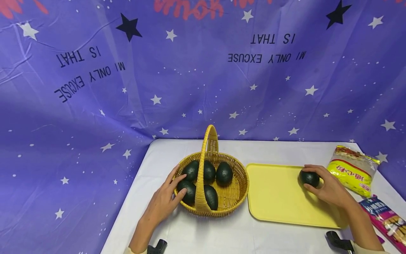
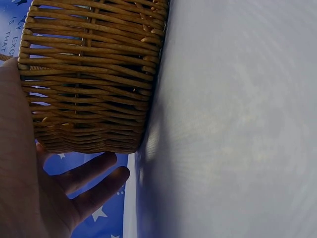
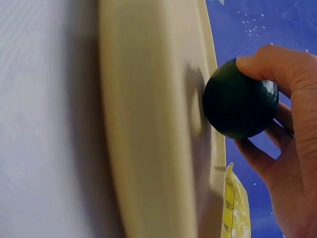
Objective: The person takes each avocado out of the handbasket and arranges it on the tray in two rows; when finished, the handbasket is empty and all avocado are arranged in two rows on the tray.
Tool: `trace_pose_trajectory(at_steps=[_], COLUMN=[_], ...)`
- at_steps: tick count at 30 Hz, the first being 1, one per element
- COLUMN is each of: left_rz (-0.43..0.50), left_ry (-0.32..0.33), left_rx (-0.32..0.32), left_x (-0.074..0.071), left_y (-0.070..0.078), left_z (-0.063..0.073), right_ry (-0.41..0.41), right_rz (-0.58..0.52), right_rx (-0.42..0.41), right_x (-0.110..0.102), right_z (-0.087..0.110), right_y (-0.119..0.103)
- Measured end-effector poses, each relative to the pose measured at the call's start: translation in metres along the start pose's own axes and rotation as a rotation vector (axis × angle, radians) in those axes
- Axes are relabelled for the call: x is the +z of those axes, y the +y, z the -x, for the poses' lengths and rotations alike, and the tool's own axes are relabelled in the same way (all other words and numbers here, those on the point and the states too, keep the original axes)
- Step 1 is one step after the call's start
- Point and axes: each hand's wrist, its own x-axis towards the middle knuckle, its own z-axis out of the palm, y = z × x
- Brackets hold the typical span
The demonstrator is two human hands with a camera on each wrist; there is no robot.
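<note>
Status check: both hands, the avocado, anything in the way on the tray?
Right hand grips avocado on yellow tray. Left hand rests on basket side, fingers straight. Tray otherwise bare; nothing in the way.

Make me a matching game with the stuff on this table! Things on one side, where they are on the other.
Things:
1. wicker basket
2. yellow tray
3. yellow bag
4. single avocado

Places:
A. under the right hand
B. far right, beside the tray
C. touched by the left hand
D. middle of the table, right of the basket

Pairs: 1-C, 2-D, 3-B, 4-A
</note>
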Motion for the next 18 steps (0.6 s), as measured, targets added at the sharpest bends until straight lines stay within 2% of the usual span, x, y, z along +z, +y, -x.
trace_pose_trajectory(at_steps=[5, 18], left_rz=[0.001, -0.003], left_ry=[0.0, 0.008], left_rx=[0.0, 0.003], left_x=[0.0, 0.0], left_y=[0.0, 0.001], left_z=[0.0, 0.0], right_ry=[0.0, -0.044], right_rz=[-0.012, -0.007], right_rx=[-0.046, 0.005], right_x=[-0.002, -0.011], right_z=[0.001, 0.004], right_y=[0.004, 0.004])
